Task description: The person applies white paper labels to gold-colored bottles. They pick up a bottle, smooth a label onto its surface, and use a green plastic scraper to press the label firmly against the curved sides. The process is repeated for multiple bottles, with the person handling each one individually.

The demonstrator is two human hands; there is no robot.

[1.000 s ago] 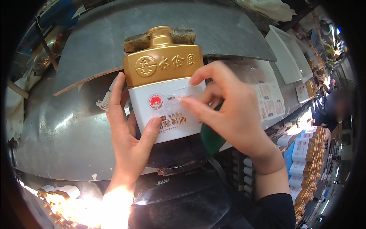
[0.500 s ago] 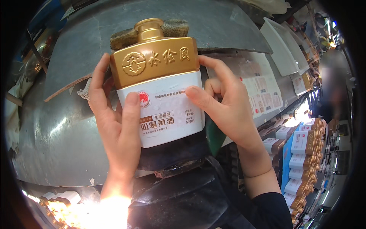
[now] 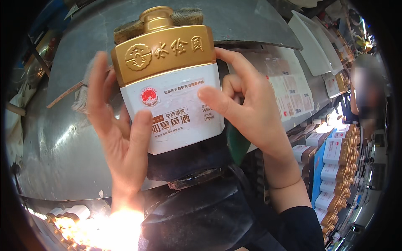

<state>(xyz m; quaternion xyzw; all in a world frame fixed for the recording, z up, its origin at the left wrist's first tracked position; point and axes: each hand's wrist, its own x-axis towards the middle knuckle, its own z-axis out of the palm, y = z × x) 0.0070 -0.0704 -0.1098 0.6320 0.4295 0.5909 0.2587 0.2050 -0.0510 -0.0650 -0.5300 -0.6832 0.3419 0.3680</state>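
Note:
I hold a flat-sided bottle upright close in front of me, over a grey metal table. Its upper part and cap are gold, its lower part white with a paper label on the front. My left hand grips its left side, thumb pressed on the label's lower left. My right hand holds the right side, thumb on the label's right edge and forefinger against the gold shoulder. The bottle's base rests against dark cloth on my lap.
Sheets of loose labels lie on the table at the right. Behind the bottle lies a brush. Rows of similar gold-and-white bottles stand at the lower right. Another person stands at the far right. White trays lie at the back right.
The bottle has come up and nearer to me, filling more of the view. My right thumb has slid from the label's middle to its right edge. My left hand keeps its grip.

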